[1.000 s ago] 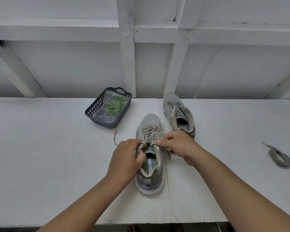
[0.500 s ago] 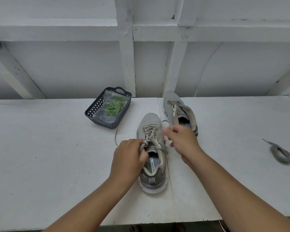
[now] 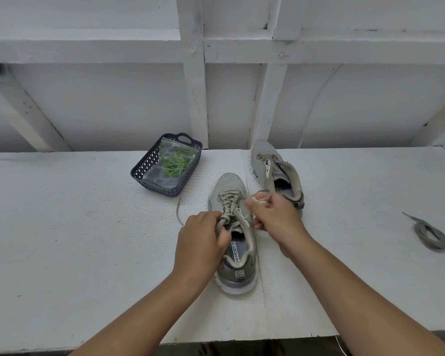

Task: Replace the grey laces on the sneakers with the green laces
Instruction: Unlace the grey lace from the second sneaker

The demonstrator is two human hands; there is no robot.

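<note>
head | left hand [image 3: 202,242] still grips sneaker [image 3: 235,235] | right hand [image 3: 272,214] pinching grey lace [image 3: 261,199], drawn further out

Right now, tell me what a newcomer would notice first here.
Two hands working at the near sneaker mid-table: the left hand grips its tongue and laces, the right hand pulls a grey lace. Behind left, a dark basket holds bagged green laces.

Both forearms reaching forward; left hand [image 3: 203,242] and right hand [image 3: 272,214] close together, fingers [image 3: 261,199] curled, pinching.
</note>
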